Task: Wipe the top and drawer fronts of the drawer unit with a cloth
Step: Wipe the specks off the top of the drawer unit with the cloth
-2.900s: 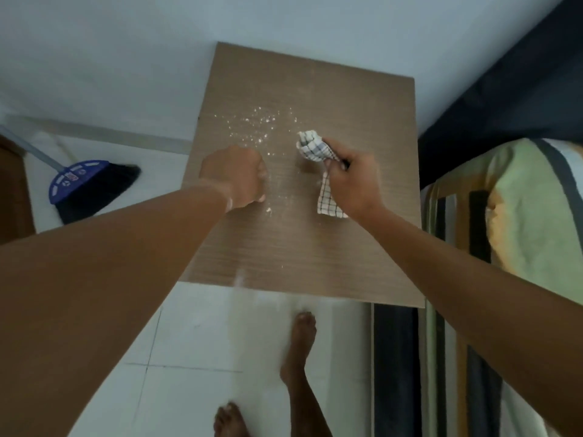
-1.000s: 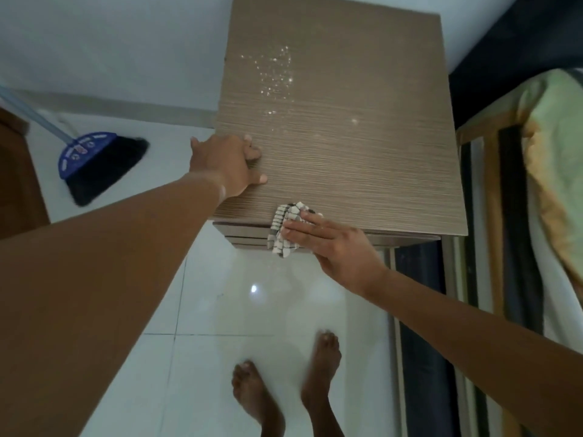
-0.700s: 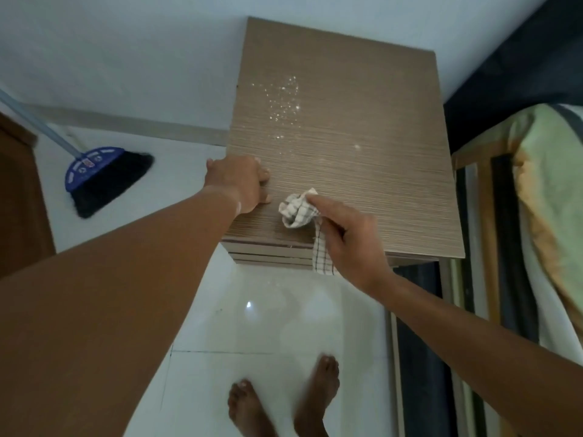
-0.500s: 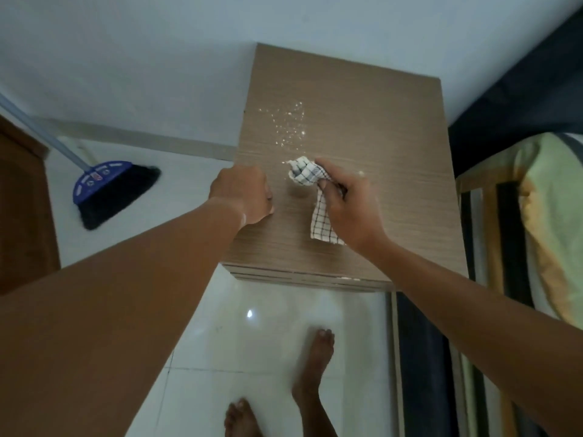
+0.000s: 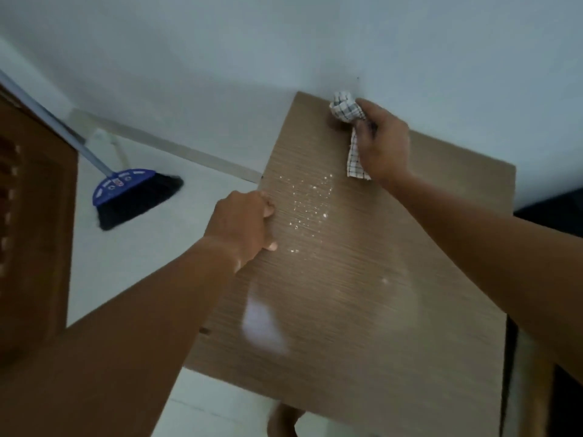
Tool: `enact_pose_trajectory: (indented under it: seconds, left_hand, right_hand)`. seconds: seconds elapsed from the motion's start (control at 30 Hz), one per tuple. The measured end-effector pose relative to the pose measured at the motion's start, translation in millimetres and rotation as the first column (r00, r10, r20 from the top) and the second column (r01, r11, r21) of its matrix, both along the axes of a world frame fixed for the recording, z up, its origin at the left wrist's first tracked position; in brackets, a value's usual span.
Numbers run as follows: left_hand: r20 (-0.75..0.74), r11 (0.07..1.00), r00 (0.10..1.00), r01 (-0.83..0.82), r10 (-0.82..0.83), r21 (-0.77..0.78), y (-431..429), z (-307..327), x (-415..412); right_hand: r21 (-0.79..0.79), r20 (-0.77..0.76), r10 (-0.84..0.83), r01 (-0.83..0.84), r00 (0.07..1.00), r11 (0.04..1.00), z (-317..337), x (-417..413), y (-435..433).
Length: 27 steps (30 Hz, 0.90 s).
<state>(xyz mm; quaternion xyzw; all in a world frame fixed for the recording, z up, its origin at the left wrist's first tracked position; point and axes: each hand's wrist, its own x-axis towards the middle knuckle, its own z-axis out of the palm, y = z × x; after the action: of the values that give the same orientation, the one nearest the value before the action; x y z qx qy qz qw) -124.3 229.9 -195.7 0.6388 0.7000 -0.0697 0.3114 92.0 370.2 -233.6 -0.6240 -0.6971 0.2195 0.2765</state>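
The drawer unit's brown wood-grain top [image 5: 362,310] fills the middle of the view; its drawer fronts are hidden below. A patch of white specks [image 5: 307,205] lies on the top's left-middle part. My right hand [image 5: 381,146] grips a bunched white checked cloth [image 5: 345,110] at the far edge of the top, against the wall, with a tail of cloth hanging under the palm. My left hand [image 5: 244,222] rests curled on the top's left edge, holding nothing visible.
A pale wall [image 5: 284,42] stands directly behind the unit. A blue-headed broom [image 5: 126,190] leans on the white tiled floor at left, beside a brown wooden door [image 5: 31,231]. Dark fabric [image 5: 555,216] shows at the right. A bare foot [image 5: 284,421] is below the front edge.
My right hand has carried the cloth from the middle of the top to its far edge by the wall. My left hand stays on the left edge. The view has tilted.
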Motion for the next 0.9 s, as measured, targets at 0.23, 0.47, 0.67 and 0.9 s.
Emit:
enact_pose_trajectory:
  seconds: [0.23, 0.47, 0.67, 0.9]
  left_hand:
    - [0.008, 0.998, 1.000, -0.020, 0.021, -0.060, -5.4, -2.5, 4.5]
    - [0.014, 0.995, 0.997, -0.081, 0.082, -0.063, -6.6, -7.2, 5.8]
    - [0.044, 0.999, 0.999, -0.024, 0.025, -0.034, -10.2, -4.1, 1.7]
    - [0.097, 0.996, 0.994, -0.048, 0.040, 0.080, -29.8, -14.4, -10.9]
  right_hand:
    - [-0.095, 0.418, 0.452, -0.456, 0.788, 0.885, -24.3, -15.1, 32.5]
    - [-0.133, 0.438, 0.511, -0.509, 0.740, 0.851, -31.6, -13.0, 36.6]
    - [-0.143, 0.409, 0.448, -0.430, 0.795, 0.892, -32.1, 3.1, -44.8]
    - [-0.157, 0.408, 0.494, -0.473, 0.768, 0.867, -32.1, -0.9, -196.9]
